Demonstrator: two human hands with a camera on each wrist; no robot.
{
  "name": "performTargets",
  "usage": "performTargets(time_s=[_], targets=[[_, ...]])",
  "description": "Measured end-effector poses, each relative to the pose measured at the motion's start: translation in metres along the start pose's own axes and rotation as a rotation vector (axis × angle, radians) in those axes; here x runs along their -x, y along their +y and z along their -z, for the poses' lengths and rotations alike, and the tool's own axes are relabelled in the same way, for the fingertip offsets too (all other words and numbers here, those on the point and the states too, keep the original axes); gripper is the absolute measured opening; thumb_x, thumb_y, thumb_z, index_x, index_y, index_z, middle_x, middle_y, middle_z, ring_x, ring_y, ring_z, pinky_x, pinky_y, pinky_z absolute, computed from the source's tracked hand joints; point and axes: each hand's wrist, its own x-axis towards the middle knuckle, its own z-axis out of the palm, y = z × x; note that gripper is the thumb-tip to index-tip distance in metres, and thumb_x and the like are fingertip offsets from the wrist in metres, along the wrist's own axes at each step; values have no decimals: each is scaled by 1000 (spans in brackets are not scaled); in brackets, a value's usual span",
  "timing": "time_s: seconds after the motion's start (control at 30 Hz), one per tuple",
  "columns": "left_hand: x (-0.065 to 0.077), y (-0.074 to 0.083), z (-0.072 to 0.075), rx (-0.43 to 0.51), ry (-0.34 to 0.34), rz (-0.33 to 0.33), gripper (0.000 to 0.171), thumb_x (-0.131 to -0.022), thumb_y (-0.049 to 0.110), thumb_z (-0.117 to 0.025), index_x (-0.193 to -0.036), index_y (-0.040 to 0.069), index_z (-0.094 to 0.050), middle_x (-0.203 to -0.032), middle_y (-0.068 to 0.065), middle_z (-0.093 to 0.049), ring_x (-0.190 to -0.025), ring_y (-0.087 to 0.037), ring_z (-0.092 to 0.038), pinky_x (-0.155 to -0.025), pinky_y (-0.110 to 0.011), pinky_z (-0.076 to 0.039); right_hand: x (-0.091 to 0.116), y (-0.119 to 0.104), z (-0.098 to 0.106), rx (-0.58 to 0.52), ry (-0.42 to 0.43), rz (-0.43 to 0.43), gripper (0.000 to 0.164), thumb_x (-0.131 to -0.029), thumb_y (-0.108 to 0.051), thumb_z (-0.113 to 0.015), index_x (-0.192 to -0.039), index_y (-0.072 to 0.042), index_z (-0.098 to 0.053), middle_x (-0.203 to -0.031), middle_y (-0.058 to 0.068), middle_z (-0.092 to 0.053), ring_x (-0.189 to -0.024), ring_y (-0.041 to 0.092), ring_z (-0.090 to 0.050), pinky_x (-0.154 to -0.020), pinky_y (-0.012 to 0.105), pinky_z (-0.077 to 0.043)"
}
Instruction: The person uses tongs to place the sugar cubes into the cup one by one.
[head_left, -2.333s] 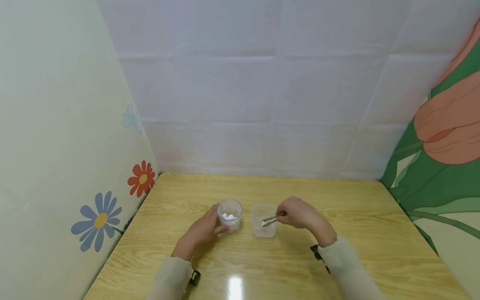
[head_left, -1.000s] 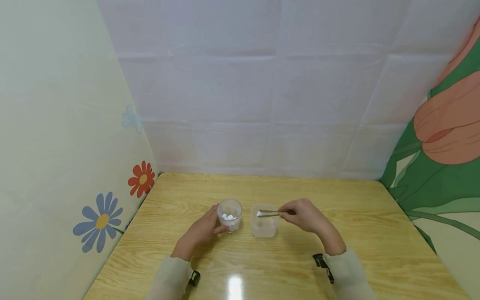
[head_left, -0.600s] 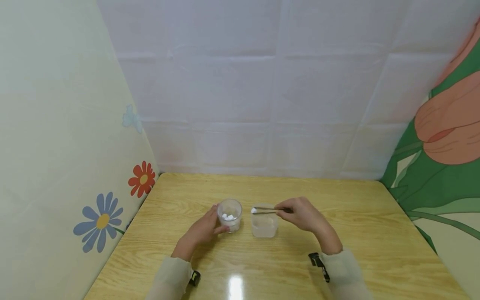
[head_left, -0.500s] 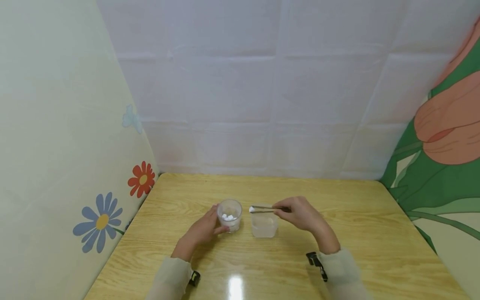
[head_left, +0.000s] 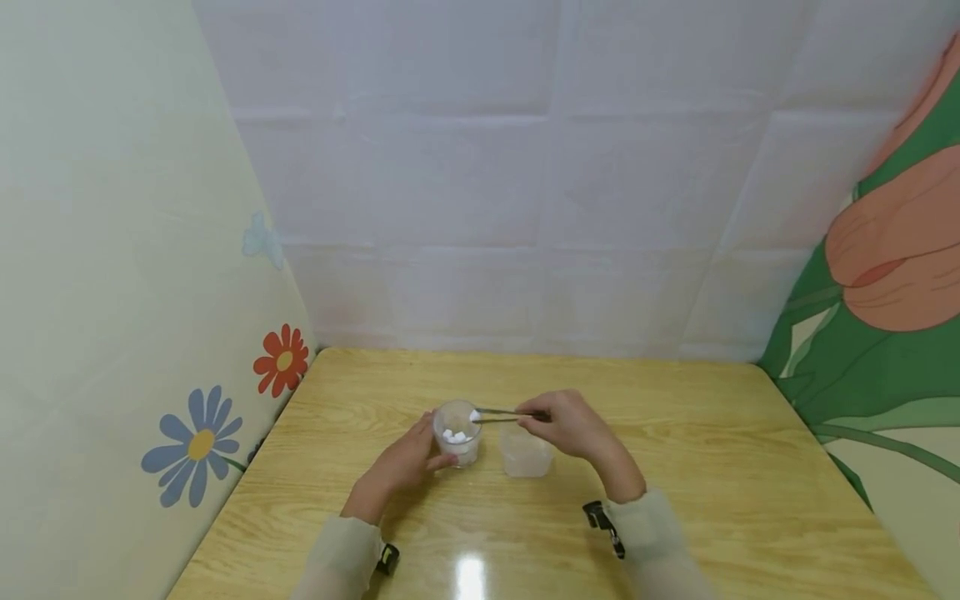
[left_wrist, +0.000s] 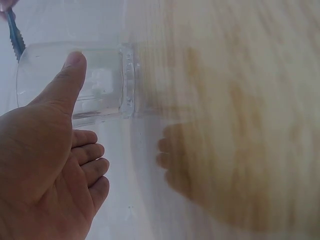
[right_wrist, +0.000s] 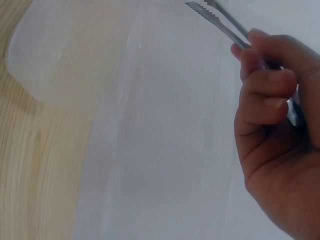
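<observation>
My left hand (head_left: pixel 405 462) holds a clear glass cup (head_left: pixel 461 456) that stands upright on the table; in the left wrist view the thumb (left_wrist: pixel 72 75) lies along its side. Several white cubes (head_left: pixel 454 437) sit at the bottom of the cup. My right hand (head_left: pixel 572 423) grips small metal tongs (head_left: pixel 501 411), whose serrated tips show in the right wrist view. A single white cube (head_left: pixel 475 416) is between those tips, over the cup's right rim. Below the tongs is a square translucent plastic box (head_left: pixel 527 464); its contents cannot be made out.
The wood-grain table (head_left: pixel 697 475) bears the cup and box near its middle. A pale hanging sheet (head_left: pixel 450 183) closes off the back. Flower-printed sheets (head_left: pixel 198 446) flank both sides.
The right hand has lifted the cube out of the box with the tongs and carried it left to the cup's rim. The left hand stays at the cup.
</observation>
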Motion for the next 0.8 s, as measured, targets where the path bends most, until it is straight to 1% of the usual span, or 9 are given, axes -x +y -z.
performTargets(time_s=[0.1,0.23,0.33,0.43,0.63,0.8], targets=[[0,0,0,5,3,-3,92,-94,53,-64,-161,4,-24,-164,-18,-30,-152,-39,-24,-119,-57,-29,-5,-3,-5,16,-5,5,19,-98,-16,-69,-110,-4,-78,-97,5,-77,-75,4,-66,-64,20,-55],[1,1,-1,8,-1,2,91,-94,52,-64,-162,7,-23,-164,-16,-29,-152,-38,-23,-120,-56,-28,-10,-6,-9,34,-8,18,18,-97,-14,-70,-109,-3,-78,-99,8,-78,-80,10,-71,-67,21,-56],[0,1,-1,15,3,0,91,-94,51,-65,-161,7,-23,-164,-16,-30,-152,-39,-23,-120,-57,-28,-13,-8,-12,38,-13,16,18,-96,-12,-70,-108,-2,-78,-100,9,-78,-83,14,-72,-69,21,-57],[0,1,-2,16,9,-1,91,-94,51,-65,-161,6,-24,-164,-17,-30,-152,-39,-24,-120,-57,-29,-16,-8,-14,49,-19,18,17,-96,-12,-70,-107,-3,-78,-99,8,-78,-83,14,-73,-69,21,-57],[0,2,-1,17,3,14,91,-94,52,-64,-162,8,-22,-165,-16,-28,-152,-38,-23,-120,-57,-29,-23,-15,-18,58,-37,2,15,-95,-11,-71,-105,-3,-79,-94,6,-77,-76,10,-69,-65,20,-55],[0,4,2,20,0,7,91,-95,51,-64,-162,8,-21,-164,-16,-29,-152,-39,-23,-119,-58,-29,-27,-19,-22,93,-44,-5,14,-95,-11,-71,-102,-3,-79,-91,5,-77,-75,11,-68,-65,25,-56]])
